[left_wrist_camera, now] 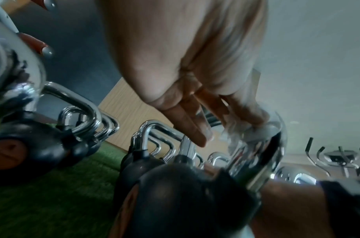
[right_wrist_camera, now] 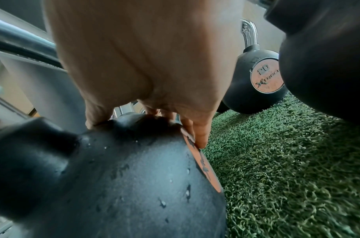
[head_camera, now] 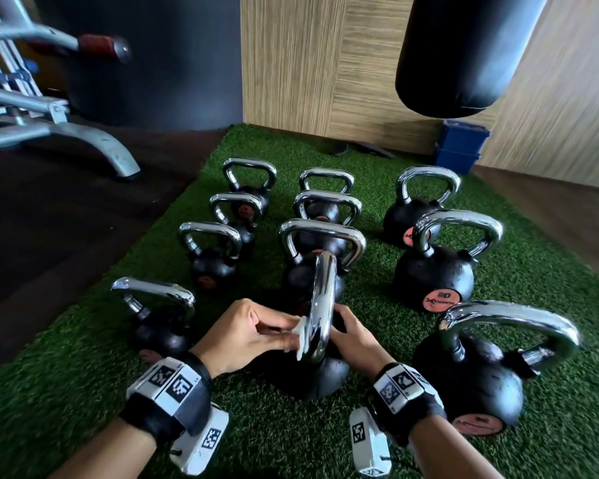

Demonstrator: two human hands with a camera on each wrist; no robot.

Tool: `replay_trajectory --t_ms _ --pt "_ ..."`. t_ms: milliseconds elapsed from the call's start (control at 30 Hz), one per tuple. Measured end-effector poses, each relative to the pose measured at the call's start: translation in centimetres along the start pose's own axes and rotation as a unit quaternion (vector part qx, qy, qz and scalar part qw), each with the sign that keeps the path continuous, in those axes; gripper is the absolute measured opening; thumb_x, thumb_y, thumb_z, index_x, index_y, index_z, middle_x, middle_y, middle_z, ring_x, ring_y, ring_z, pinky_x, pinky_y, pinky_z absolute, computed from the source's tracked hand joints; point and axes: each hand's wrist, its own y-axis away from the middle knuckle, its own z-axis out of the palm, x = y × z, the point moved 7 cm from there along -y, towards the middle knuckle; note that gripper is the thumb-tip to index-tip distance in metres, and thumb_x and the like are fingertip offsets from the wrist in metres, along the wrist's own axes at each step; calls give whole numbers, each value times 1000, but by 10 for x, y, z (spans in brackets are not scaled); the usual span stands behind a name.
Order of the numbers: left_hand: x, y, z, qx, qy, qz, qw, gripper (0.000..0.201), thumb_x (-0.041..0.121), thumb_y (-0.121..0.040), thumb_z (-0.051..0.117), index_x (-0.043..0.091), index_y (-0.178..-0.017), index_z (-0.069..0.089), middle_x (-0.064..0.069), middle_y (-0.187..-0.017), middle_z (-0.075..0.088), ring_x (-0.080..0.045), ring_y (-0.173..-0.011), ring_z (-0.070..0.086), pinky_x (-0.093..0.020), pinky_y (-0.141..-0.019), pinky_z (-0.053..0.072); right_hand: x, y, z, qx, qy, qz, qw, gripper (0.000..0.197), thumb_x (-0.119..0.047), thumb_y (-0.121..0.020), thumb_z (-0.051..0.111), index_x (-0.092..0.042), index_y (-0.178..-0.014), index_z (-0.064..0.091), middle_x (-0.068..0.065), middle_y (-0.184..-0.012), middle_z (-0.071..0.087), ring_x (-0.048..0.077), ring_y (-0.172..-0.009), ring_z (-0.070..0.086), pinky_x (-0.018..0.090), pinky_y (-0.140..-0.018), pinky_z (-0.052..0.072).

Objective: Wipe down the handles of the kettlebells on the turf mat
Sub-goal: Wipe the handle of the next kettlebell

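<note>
Several black kettlebells with chrome handles stand in rows on the green turf mat (head_camera: 377, 299). The nearest middle kettlebell (head_camera: 320, 375) has its handle (head_camera: 322, 299) turned edge-on to me. My left hand (head_camera: 291, 335) pinches a white wipe (head_camera: 302, 337) and holds it against the left side of that handle. In the left wrist view the wipe (left_wrist_camera: 254, 130) lies under the fingers (left_wrist_camera: 195, 128) on the chrome handle (left_wrist_camera: 254, 161). My right hand (head_camera: 339, 319) grips the ball of the same kettlebell (right_wrist_camera: 134, 177), thumb on one side and fingers (right_wrist_camera: 197, 133) by its orange label.
Close neighbours are a kettlebell at the left (head_camera: 159, 326) and a bigger one at the right (head_camera: 481, 375). A black punching bag (head_camera: 464, 53) hangs at the back right above blue boxes (head_camera: 460, 146). A grey machine frame (head_camera: 83, 140) stands on the dark floor, left.
</note>
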Motion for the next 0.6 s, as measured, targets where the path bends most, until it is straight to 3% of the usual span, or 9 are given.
replay_trajectory --t_ms 67,167,233,300,333,400,467,533,600 --pt "-5 6 6 14 -12 27 999 25 20 -82 83 15 -106 82 4 -115 75 -19 -107 73 -30 -93 58 0 -1 0 2 4 -3 1000 61 -44 -92 64 -21 -145 44 6 -141 56 20 -129 52 42 -112 40" --pt "-18 11 3 73 -84 31 993 17 30 -77 86 23 -92 84 10 -93 69 -9 -84 68 -22 -78 54 1 -1 1 -4 5 -3 1000 63 -46 -92 63 -23 -146 43 5 -143 54 20 -131 52 43 -112 40" --pt "-24 11 3 72 -112 36 990 16 31 -77 86 22 -90 84 11 -91 69 -10 -82 69 -22 -75 54 0 0 2 -19 17 0 1000 64 -49 -92 61 -24 -147 41 4 -145 52 20 -131 51 43 -112 40" --pt "-27 8 3 47 -124 24 991 16 33 -77 87 24 -91 84 12 -93 71 -9 -83 71 -18 -74 53 -4 0 -2 -32 83 -1 996 62 -53 -92 59 -26 -146 44 -2 -140 55 15 -121 58 32 -102 47" --pt "-28 5 1 31 -117 5 993 17 35 -77 87 26 -91 83 12 -94 72 -8 -83 72 -17 -74 53 -8 0 -7 -28 128 -8 991 57 -53 -91 59 -27 -142 51 -7 -129 61 7 -106 63 21 -88 50" --pt "-29 -2 -6 6 -74 -31 997 19 37 -76 86 29 -93 83 9 -94 76 -6 -82 73 -20 -76 55 -20 0 -28 43 158 -36 986 36 -47 -91 64 -25 -118 69 -15 -99 71 -8 -73 64 7 -60 46" --pt "-21 -11 -18 25 -38 -35 998 22 35 -78 82 29 -99 82 9 -96 79 -5 -85 74 -21 -79 56 -33 8 -57 167 86 -59 980 13 -32 -89 72 -23 -97 74 -12 -88 73 -6 -71 65 9 -62 51" --pt "-11 -21 -33 95 22 -22 995 23 28 -78 80 23 -101 81 7 -93 80 -3 -84 73 -19 -77 57 -56 22 -80 264 36 -122 956 4 -24 -86 74 -27 -88 73 -13 -84 72 0 -75 67 13 -67 54" --pt "-4 -29 -43 168 129 -31 977 20 23 -75 80 16 -94 78 1 -86 79 -8 -80 73 -21 -74 59 -88 35 -85 263 0 -211 941 6 -21 -83 78 -25 -88 76 -12 -79 71 -1 -70 65 13 -65 52"
